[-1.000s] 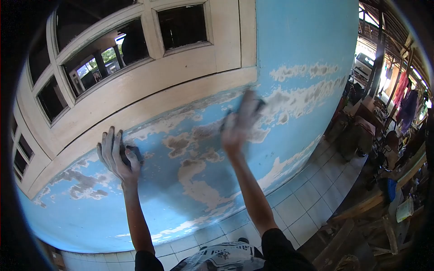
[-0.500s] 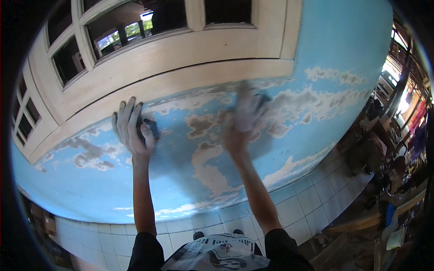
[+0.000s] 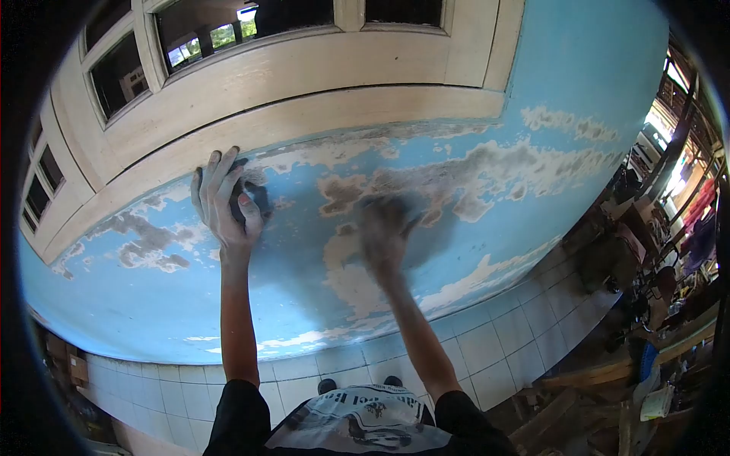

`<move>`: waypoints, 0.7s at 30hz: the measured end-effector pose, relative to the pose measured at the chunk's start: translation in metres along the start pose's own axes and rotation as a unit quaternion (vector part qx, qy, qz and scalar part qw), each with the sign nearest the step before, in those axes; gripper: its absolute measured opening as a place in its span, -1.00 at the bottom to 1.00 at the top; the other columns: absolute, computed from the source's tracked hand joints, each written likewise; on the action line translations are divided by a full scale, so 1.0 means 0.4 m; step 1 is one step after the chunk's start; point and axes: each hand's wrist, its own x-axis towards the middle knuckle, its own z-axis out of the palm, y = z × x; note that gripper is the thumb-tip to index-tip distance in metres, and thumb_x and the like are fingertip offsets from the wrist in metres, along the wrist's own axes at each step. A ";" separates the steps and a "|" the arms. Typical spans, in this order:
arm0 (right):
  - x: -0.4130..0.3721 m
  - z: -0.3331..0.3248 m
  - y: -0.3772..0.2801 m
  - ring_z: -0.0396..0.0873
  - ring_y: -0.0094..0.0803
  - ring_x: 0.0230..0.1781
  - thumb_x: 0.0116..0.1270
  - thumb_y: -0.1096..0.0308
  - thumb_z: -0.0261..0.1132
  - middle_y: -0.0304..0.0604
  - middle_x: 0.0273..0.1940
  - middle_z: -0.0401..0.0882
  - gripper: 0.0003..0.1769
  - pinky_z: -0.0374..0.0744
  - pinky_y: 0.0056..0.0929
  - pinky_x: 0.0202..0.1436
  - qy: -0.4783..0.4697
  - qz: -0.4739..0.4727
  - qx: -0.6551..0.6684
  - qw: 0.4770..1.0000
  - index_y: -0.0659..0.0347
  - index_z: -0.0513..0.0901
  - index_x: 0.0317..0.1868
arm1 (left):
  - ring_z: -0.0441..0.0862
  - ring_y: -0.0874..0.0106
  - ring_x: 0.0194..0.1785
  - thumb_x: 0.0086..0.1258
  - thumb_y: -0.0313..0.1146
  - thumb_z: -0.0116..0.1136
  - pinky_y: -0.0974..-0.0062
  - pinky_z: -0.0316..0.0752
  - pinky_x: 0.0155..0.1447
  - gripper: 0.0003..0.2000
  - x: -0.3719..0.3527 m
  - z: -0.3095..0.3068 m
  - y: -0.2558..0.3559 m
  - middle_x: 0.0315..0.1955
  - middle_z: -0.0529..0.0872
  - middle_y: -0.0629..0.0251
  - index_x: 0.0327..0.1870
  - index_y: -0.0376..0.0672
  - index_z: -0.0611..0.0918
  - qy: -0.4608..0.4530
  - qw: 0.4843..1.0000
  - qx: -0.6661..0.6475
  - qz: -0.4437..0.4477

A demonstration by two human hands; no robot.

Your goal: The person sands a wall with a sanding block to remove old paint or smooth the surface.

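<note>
The left hand (image 3: pixel 223 204) pressed a dark pad (image 3: pixel 257 199) against the blue wall (image 3: pixel 547 61), fingers (image 3: pixel 217 173) curled over it. The right hand (image 3: pixel 382 232) was blurred, so its grip could not be told.

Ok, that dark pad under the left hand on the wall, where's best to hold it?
Probably flat on its back, from the room side: the dark pad lies against the blue wall, so the left hand spreads over it.

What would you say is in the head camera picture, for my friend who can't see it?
A person reaches both hands up to a blue wall with peeling paint, below a cream window frame. The left hand holds a dark pad on the wall; the right hand is blurred. Pale tiles lie below.
</note>
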 end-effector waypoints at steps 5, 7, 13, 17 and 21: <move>0.032 0.009 0.101 -0.12 0.13 0.51 0.39 0.26 0.04 0.13 0.43 0.14 -0.42 -0.32 0.30 0.45 0.113 0.194 0.126 0.966 0.27 0.28 0.38 | 0.52 0.17 0.23 0.51 -0.27 -0.18 0.11 0.15 0.38 -0.77 0.010 0.004 0.007 0.04 0.67 0.17 0.02 -0.12 0.49 0.020 1.000 0.011 0.017; -0.076 0.013 0.078 -0.14 0.19 0.51 0.40 0.17 0.00 0.17 0.44 0.11 -0.38 -0.37 0.30 0.45 0.008 0.092 0.062 0.994 0.24 0.23 0.42 | 0.53 0.17 0.22 0.51 -0.29 -0.18 0.12 0.16 0.37 -0.77 0.011 0.000 0.012 0.03 0.67 0.17 0.01 -0.13 0.49 0.022 0.999 0.012 0.027; -0.101 -0.054 0.059 -0.22 0.22 0.52 0.46 0.10 -0.06 0.16 0.45 0.09 -0.38 -0.41 0.33 0.42 -0.050 0.115 0.084 0.989 0.19 0.20 0.45 | 0.51 0.14 0.21 0.49 -0.31 -0.17 0.08 0.18 0.36 -0.76 0.012 0.001 0.012 0.06 0.64 0.09 0.02 -0.18 0.50 0.019 0.998 0.047 0.033; 0.250 -0.165 0.133 -0.15 0.26 0.50 0.51 0.22 -0.09 0.21 0.44 0.08 -0.43 -0.27 0.22 0.46 0.044 0.116 0.024 0.992 0.28 0.16 0.44 | 0.50 0.11 0.23 0.45 -0.33 -0.13 0.08 0.17 0.38 -0.75 0.018 -0.002 0.020 0.08 0.63 0.08 0.04 -0.18 0.51 0.002 0.998 0.054 0.030; 0.305 -0.198 0.156 0.05 0.24 0.44 0.50 0.32 -0.06 0.20 0.40 0.18 -0.45 -0.03 0.14 0.47 0.113 0.100 0.038 0.988 0.37 0.16 0.42 | 0.49 0.12 0.25 0.45 -0.33 -0.12 0.07 0.12 0.40 -0.76 0.016 0.007 0.027 0.09 0.62 0.11 0.04 -0.16 0.50 0.008 0.998 0.053 0.030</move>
